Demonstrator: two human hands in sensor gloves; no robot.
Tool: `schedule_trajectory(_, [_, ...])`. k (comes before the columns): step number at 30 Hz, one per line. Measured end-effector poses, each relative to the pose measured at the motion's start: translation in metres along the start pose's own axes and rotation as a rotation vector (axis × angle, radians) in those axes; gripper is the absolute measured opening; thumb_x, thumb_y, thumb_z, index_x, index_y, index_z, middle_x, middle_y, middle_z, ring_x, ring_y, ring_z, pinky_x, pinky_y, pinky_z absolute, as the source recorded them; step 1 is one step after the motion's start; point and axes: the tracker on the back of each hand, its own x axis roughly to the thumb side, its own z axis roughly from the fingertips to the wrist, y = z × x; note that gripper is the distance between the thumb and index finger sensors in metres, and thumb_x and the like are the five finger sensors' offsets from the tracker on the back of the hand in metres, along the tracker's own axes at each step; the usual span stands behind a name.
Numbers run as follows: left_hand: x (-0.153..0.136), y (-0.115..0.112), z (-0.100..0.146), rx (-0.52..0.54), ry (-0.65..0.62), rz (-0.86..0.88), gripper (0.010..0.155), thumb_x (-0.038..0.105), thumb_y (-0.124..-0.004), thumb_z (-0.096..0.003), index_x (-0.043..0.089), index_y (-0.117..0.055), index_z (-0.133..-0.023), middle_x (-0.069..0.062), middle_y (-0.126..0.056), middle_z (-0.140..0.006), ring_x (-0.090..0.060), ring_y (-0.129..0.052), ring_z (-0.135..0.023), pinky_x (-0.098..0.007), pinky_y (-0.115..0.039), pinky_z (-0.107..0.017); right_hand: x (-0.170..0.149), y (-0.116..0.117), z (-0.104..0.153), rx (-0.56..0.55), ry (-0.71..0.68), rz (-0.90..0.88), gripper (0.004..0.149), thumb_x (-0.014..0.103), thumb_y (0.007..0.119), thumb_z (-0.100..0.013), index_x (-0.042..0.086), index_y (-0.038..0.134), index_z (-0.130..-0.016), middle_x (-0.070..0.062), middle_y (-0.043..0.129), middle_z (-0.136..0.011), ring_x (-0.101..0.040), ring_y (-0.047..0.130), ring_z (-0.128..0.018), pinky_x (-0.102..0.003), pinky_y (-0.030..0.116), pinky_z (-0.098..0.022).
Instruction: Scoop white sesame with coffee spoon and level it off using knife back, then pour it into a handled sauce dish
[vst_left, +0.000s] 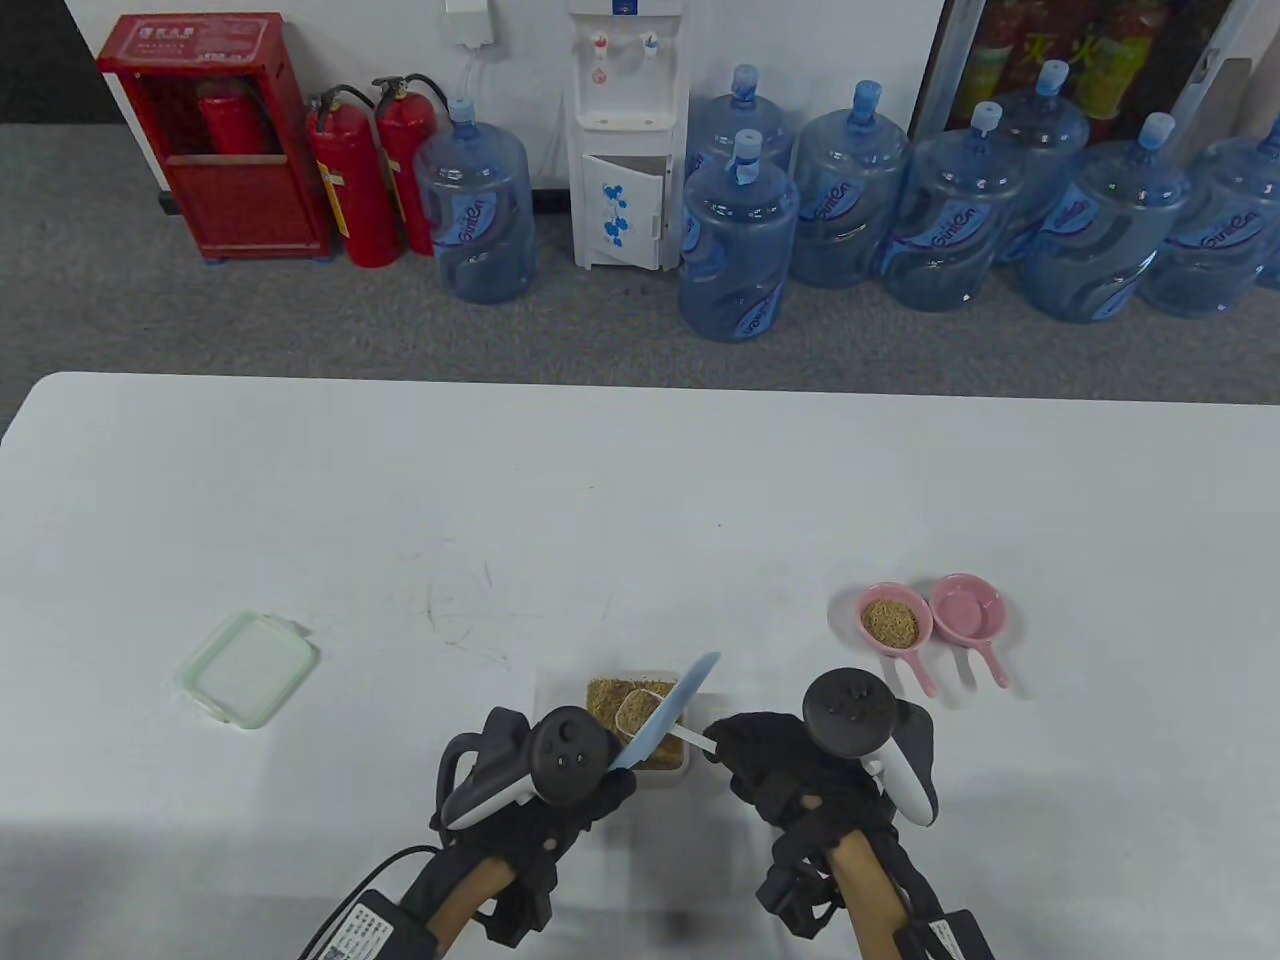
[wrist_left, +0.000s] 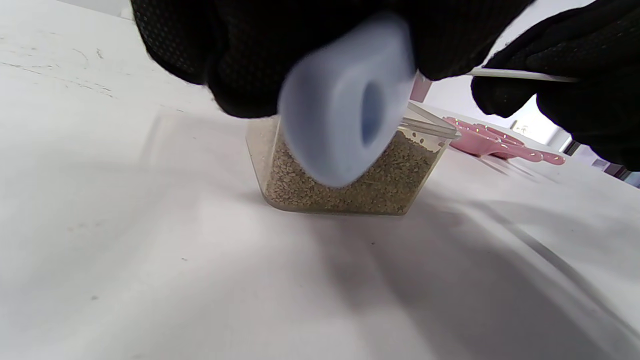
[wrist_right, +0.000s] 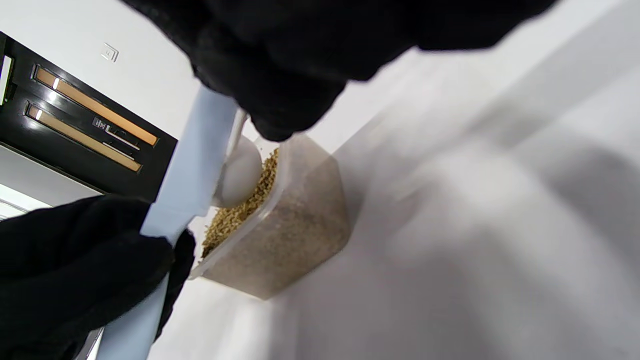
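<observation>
A clear tub of sesame (vst_left: 610, 700) stands near the table's front edge. My left hand (vst_left: 600, 795) grips the handle of a light blue knife (vst_left: 672, 712), whose blade slants across the tub. My right hand (vst_left: 728, 748) pinches the handle of a pale coffee spoon (vst_left: 638, 712); its bowl sits over the tub under the blade. The right wrist view shows the knife (wrist_right: 199, 165) lying against the spoon bowl (wrist_right: 241, 172) above the sesame tub (wrist_right: 280, 240). In the left wrist view the blurred knife handle end (wrist_left: 345, 130) hides part of the tub (wrist_left: 380, 190).
Two pink handled sauce dishes lie to the right: one (vst_left: 893, 622) holds sesame, the other (vst_left: 968, 608) holds none. The tub's lid (vst_left: 247, 667) rests at the left. Water bottles and fire extinguishers stand on the floor beyond the table's far edge (vst_left: 640, 385).
</observation>
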Motion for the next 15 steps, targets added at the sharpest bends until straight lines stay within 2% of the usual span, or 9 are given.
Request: schedule_trajectory(15, [-0.011,0.003,-0.002,-0.028,0.047,0.015,0.042,0.048,-0.075,-0.0547,0.021,-0.083,-0.086,-0.002,-0.092,-0.067,-0.02,-0.097,-0.053,-0.052,-0.071,-0.07,0.0,-0.001,0.001,-0.005,-0.002,0.007,0.043,0.031,0.071,-0.06,0.011,0.086,-0.095,-0.004,0.098,-0.047,-0.006,0.09,-0.019,-0.032,0.085,-0.019])
